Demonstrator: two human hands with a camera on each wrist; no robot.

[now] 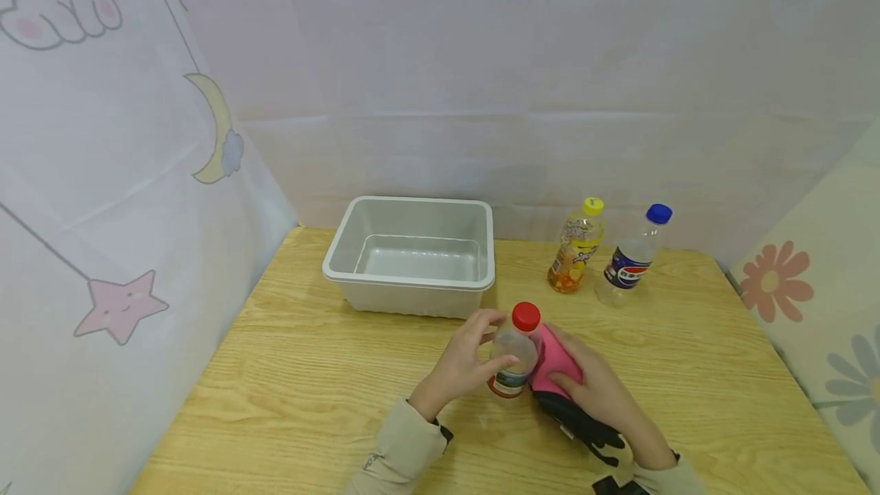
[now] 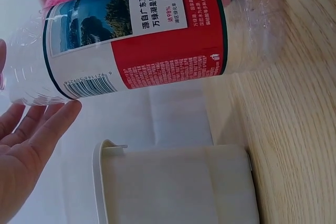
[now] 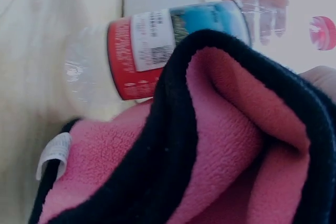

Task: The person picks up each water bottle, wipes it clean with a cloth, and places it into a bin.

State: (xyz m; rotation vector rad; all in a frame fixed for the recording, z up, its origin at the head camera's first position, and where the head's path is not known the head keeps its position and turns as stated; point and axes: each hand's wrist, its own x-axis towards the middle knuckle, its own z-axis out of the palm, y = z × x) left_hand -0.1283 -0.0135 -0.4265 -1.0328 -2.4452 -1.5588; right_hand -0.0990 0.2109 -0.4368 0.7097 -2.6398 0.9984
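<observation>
A clear plastic bottle point(image 1: 514, 357) with a red cap and a red label stands upright near the table's front. My left hand point(image 1: 470, 357) holds its upper part from the left, thumb in front and fingers behind; in the left wrist view its fingers point(image 2: 47, 129) lie at the bottle's shoulder. My right hand point(image 1: 594, 384) grips a folded pink cloth point(image 1: 553, 361) with black edging and presses it against the bottle's right side. In the right wrist view the cloth point(image 3: 226, 108) covers part of the label, and most of the right hand is hidden.
A pale grey plastic bin point(image 1: 412, 292) stands behind and left of the bottle. At the back right are a yellow-capped bottle point(image 1: 576, 247) with orange colouring and a blue-capped bottle point(image 1: 629, 262). White printed sheets point(image 1: 412, 82) hang behind the wooden table point(image 1: 296, 388).
</observation>
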